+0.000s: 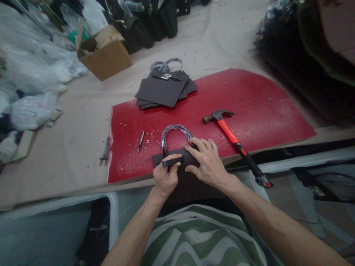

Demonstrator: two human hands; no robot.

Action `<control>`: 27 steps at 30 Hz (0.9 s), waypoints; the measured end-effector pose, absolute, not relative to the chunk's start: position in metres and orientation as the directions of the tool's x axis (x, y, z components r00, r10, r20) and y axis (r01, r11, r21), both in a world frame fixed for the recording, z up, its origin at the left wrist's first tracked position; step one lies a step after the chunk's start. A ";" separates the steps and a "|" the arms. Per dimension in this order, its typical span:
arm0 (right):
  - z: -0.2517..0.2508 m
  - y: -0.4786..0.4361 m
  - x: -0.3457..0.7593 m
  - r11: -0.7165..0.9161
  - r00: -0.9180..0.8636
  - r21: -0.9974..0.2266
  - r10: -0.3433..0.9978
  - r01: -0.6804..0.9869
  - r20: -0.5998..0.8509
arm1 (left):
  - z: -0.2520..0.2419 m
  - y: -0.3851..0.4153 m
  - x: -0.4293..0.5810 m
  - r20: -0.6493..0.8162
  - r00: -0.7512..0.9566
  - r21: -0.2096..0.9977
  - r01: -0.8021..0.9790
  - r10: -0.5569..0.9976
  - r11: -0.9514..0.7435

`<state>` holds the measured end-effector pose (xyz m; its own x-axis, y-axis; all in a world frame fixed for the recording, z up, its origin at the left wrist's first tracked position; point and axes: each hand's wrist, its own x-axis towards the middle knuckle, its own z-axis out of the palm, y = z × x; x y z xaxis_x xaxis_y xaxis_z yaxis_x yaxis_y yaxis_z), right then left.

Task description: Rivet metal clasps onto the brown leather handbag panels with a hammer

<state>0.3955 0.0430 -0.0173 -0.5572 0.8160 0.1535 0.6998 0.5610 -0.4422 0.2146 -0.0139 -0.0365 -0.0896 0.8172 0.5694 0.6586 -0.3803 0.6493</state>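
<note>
On the tabletop [85, 144], a red mat [266, 114] is lying near a box [107, 61]; the left hand [165, 177] is gripping a bar [172, 161], right hand [207, 162] splaying.

The left hand [165, 180] hides part of the dark bar [172, 161] in its fingers; the right hand [206, 160] covers part of the dark panel [190, 159]; the pale specks [148, 141] on the red mat [257, 103] are too small to identify. The dark stack [288, 70] at upper right is blurred and cut off by the picture's edge; the left-hand bin [113, 218] runs out of view.
</note>
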 end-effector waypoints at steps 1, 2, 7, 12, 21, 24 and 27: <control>-0.017 0.043 0.396 0.561 -0.557 -0.444 0.816 0.698 0.154 | -0.037 -0.013 0.215 0.571 -0.086 0.652 0.652 0.816 -0.388; -0.017 0.043 0.396 0.561 -0.557 -0.446 0.816 0.697 0.155 | -0.037 -0.013 0.216 0.572 -0.084 0.655 0.645 0.816 -0.393; -0.017 0.042 0.396 0.565 -0.559 -0.442 0.814 0.696 0.159 | -0.039 -0.009 0.217 0.571 -0.051 0.629 0.668 0.819 -0.398; -0.018 0.042 0.397 0.565 -0.556 -0.441 0.815 0.698 0.165 | -0.038 -0.007 0.217 0.551 -0.027 0.623 0.678 0.834 -0.390; -0.013 0.045 0.404 0.597 -0.575 -0.489 0.789 0.636 0.215 | -0.042 -0.003 0.222 0.560 0.000 0.605 0.683 0.828 -0.409; 0.000 0.053 0.435 0.554 -0.414 -0.481 0.831 0.679 0.372 | -0.044 -0.003 0.223 0.548 -0.017 0.623 0.675 0.836 -0.395; 0.011 0.061 0.474 0.360 -0.206 -0.373 0.896 0.855 0.393 | -0.045 -0.003 0.224 0.537 -0.023 0.640 0.663 0.843 -0.389</control>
<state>0.4742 0.0612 0.0111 -0.2057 0.8961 0.3933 0.8551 0.3600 -0.3730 0.2241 -0.0030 -0.0449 -0.0234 0.8432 0.5370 0.6627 -0.3891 0.6399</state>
